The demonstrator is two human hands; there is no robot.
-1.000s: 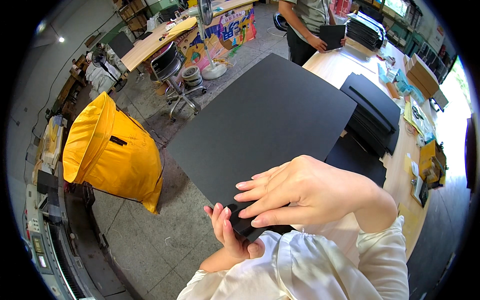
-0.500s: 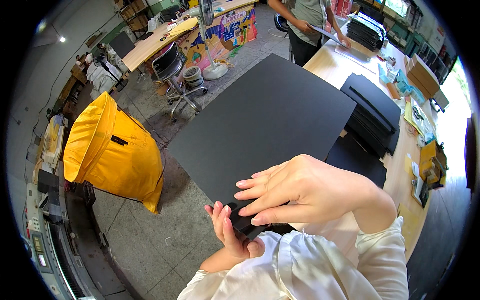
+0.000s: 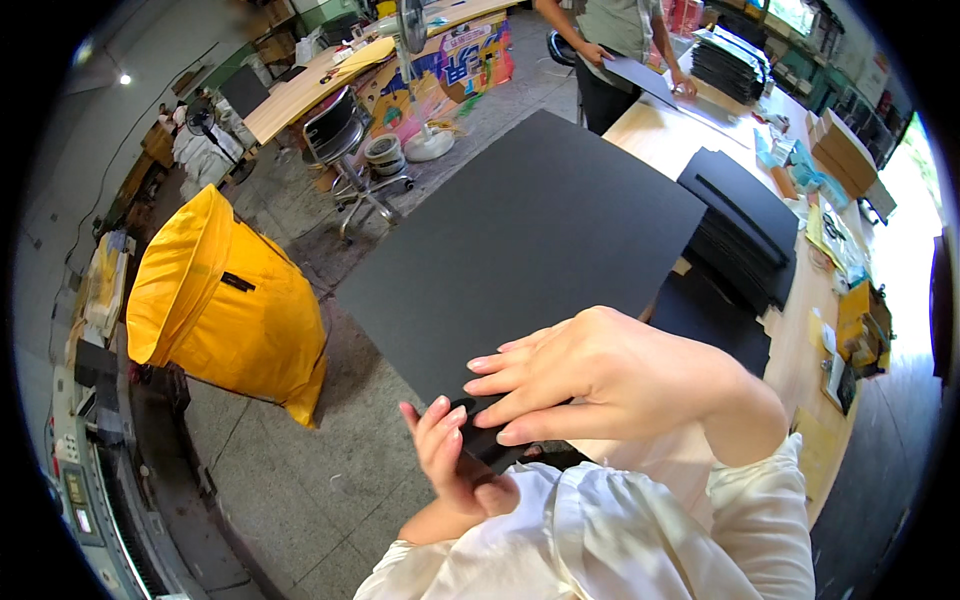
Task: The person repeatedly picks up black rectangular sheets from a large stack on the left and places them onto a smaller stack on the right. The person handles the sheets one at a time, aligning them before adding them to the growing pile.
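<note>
A large flat black board [image 3: 530,230] stretches out in front of me, its near corner at my body. At that corner my left hand [image 3: 450,465] is closed round the board's edge, fingertips curled up over it and thumb close to my shirt. My right hand [image 3: 590,385] lies on top of the same corner, its fingers stretched out and slightly spread, pressing the black surface. Its fingertips come close to those of my left hand. The corner between both hands looks bent, and its underside is hidden.
To the right, a wooden table [image 3: 650,135] bears a stack of black boards [image 3: 745,205]. Across it a person [image 3: 615,40] handles a dark sheet [image 3: 640,78]. A yellow sack [image 3: 230,300] stands on the floor at left, with an office chair [image 3: 340,130] beyond.
Both my hands and the board's near corner have shifted slightly left. The other person's dark sheet has tilted and moved a little over the table.
</note>
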